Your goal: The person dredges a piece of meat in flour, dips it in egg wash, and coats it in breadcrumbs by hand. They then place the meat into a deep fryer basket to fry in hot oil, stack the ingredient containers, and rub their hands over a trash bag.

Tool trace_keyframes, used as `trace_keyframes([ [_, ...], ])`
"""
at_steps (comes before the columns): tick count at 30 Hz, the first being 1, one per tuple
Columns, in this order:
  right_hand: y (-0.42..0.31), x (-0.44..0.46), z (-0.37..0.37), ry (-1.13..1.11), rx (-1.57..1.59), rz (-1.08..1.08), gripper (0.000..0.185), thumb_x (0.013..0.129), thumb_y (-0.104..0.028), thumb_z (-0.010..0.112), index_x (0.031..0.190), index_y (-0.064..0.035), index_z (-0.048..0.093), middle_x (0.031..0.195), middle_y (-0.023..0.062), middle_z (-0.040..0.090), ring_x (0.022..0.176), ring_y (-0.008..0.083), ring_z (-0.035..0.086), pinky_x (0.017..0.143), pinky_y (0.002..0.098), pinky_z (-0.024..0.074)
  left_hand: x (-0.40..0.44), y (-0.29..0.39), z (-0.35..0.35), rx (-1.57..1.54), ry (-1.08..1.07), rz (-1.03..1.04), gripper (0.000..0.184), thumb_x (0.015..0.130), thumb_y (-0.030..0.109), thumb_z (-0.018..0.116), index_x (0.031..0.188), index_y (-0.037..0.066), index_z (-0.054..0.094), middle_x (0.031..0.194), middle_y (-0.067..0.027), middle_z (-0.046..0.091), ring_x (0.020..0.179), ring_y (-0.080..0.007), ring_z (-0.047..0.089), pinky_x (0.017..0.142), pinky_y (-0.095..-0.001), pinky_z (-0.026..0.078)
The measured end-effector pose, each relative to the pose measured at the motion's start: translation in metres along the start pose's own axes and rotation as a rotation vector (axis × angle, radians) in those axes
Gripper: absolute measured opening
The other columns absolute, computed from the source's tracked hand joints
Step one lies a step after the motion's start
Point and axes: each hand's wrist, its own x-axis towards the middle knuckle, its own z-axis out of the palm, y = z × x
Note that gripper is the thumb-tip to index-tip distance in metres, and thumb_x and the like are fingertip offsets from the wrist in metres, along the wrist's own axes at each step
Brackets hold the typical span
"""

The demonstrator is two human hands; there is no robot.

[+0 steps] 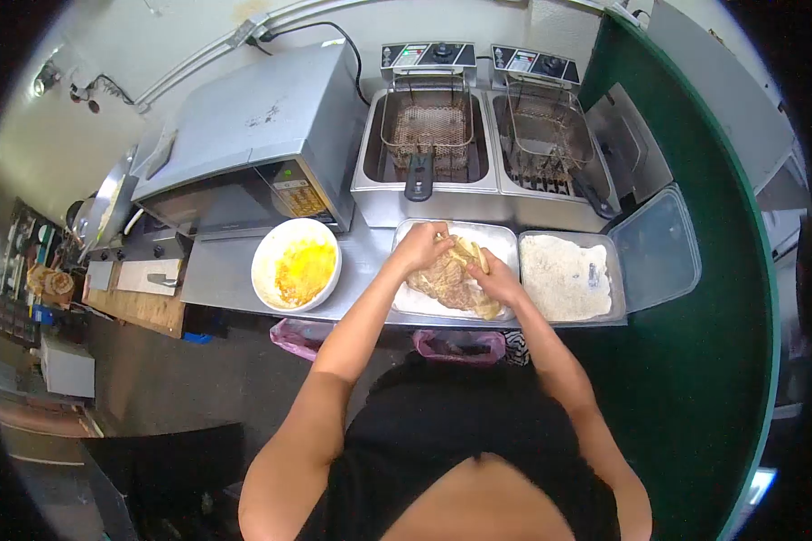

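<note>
My left hand (421,248) is closed on the upper left edge of a large, flat battered chicken piece (453,281). On the piece's right side, my right hand (496,278) grips it with batter-coated fingers. The meat looks pale brown and lumpy, and hangs over or rests in a metal tray (402,298) with white flour in it; I cannot tell how much of it touches the tray. To the left stands a white bowl (260,281) of yellow-orange egg mixture. A second tray (619,307) on the right holds off-white flour.
Two deep fryers (424,200) with wire baskets stand behind the trays. A microwave oven (235,117) is at the back left. A clear plastic lid (656,248) leans at the right, by a green partition (695,361). Pink bags (460,345) hang below the counter edge.
</note>
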Motion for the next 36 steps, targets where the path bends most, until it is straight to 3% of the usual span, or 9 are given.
trace_keyframes([
  [3, 0.014, 0.016, 0.012, 0.053, -0.246, -0.029, 0.036, 0.083, -0.027, 0.059, 0.11, -0.005, 0.051, 0.084, 0.0189, 0.063, 0.074, 0.0261, 0.062, 0.065, 0.0375, 0.0464, 0.002, -0.023, 0.016, 0.068, -0.08, -0.106, 0.022, 0.078, 0.024, 0.064, 0.082, 0.002, 0.063, 0.081, -0.0214, 0.063, 0.08, -0.0346, 0.061, 0.071, -0.0417, 0.047],
  [6, 0.004, 0.017, 0.01, -0.031, -0.271, 0.215, 0.03, 0.08, -0.024, 0.06, 0.103, -0.0062, 0.052, 0.079, 0.0211, 0.063, 0.074, 0.0319, 0.062, 0.065, 0.0395, 0.0462, 0.002, -0.035, 0.03, 0.169, -0.146, -0.171, 0.024, 0.079, 0.025, 0.062, 0.083, 0.002, 0.064, 0.086, -0.0218, 0.063, 0.083, -0.0356, 0.061, 0.073, -0.043, 0.049],
  [13, 0.008, 0.023, 0.01, 0.09, -0.431, 0.076, 0.024, 0.076, -0.017, 0.06, 0.095, -0.0042, 0.055, 0.083, 0.0245, 0.06, 0.083, 0.0383, 0.06, 0.073, 0.0456, 0.0465, -0.001, -0.031, 0.03, 0.355, -0.046, -0.149, 0.033, 0.082, 0.033, 0.057, 0.084, 0.001, 0.065, 0.089, -0.0247, 0.062, 0.081, -0.0372, 0.062, 0.071, -0.0445, 0.051],
  [16, 0.015, 0.024, 0.012, 0.169, -0.477, -0.005, 0.022, 0.073, -0.015, 0.06, 0.091, -0.0017, 0.056, 0.087, 0.0248, 0.058, 0.084, 0.0393, 0.059, 0.075, 0.045, 0.0464, -0.002, -0.012, 0.017, 0.446, -0.08, -0.219, 0.026, 0.08, 0.023, 0.058, 0.092, 0.0, 0.063, 0.095, -0.0195, 0.062, 0.091, -0.0308, 0.061, 0.076, -0.0414, 0.05],
  [19, 0.008, 0.022, 0.014, 0.205, -0.49, -0.015, 0.021, 0.072, -0.014, 0.059, 0.087, 0.0003, 0.057, 0.088, 0.0247, 0.057, 0.085, 0.0398, 0.058, 0.077, 0.0446, 0.0462, 0.001, -0.027, 0.03, 0.436, 0.24, 0.201, 0.024, 0.077, 0.018, 0.058, 0.097, 0.006, 0.064, 0.1, -0.0159, 0.061, 0.099, -0.0294, 0.057, 0.085, -0.0424, 0.044],
  [22, 0.005, 0.022, 0.014, 0.19, -0.464, 0.029, 0.021, 0.071, -0.014, 0.059, 0.086, 0.001, 0.058, 0.089, 0.0242, 0.056, 0.084, 0.0392, 0.058, 0.077, 0.044, 0.0464, 0.011, -0.03, 0.035, 0.293, -0.013, 0.432, 0.029, 0.074, 0.012, 0.057, 0.102, 0.012, 0.064, 0.101, -0.0128, 0.061, 0.106, -0.0294, 0.052, 0.093, -0.0443, 0.037],
  [23, 0.005, 0.021, 0.012, 0.179, -0.469, 0.028, 0.022, 0.071, -0.014, 0.06, 0.088, 0.001, 0.058, 0.09, 0.0239, 0.056, 0.084, 0.039, 0.058, 0.077, 0.0438, 0.0465, 0.015, -0.03, 0.035, 0.29, -0.138, 0.361, 0.027, 0.075, 0.008, 0.055, 0.1, 0.014, 0.063, 0.105, -0.0134, 0.06, 0.107, -0.0296, 0.051, 0.092, -0.0475, 0.035],
  [29, 0.015, 0.001, 0.009, 0.237, -0.646, -0.04, 0.037, 0.066, -0.018, 0.068, 0.098, -0.0015, 0.062, 0.093, 0.019, 0.057, 0.09, 0.0341, 0.056, 0.081, 0.0411, 0.0456, 0.014, -0.029, 0.042, 0.212, 0.177, 0.277, 0.027, 0.072, 0.006, 0.058, 0.099, 0.007, 0.061, 0.1, -0.0124, 0.058, 0.102, -0.0307, 0.052, 0.092, -0.0431, 0.039],
  [36, -0.004, -0.02, 0.008, -0.004, -0.935, -0.074, 0.032, 0.062, -0.02, 0.071, 0.088, -0.0043, 0.063, 0.097, 0.0165, 0.058, 0.098, 0.0316, 0.053, 0.084, 0.0412, 0.0433, -0.01, -0.023, 0.043, 0.287, 0.012, 0.18, 0.019, 0.073, 0.005, 0.053, 0.09, 0.0, 0.062, 0.106, -0.0172, 0.055, 0.103, -0.0307, 0.051, 0.088, -0.0387, 0.043],
])
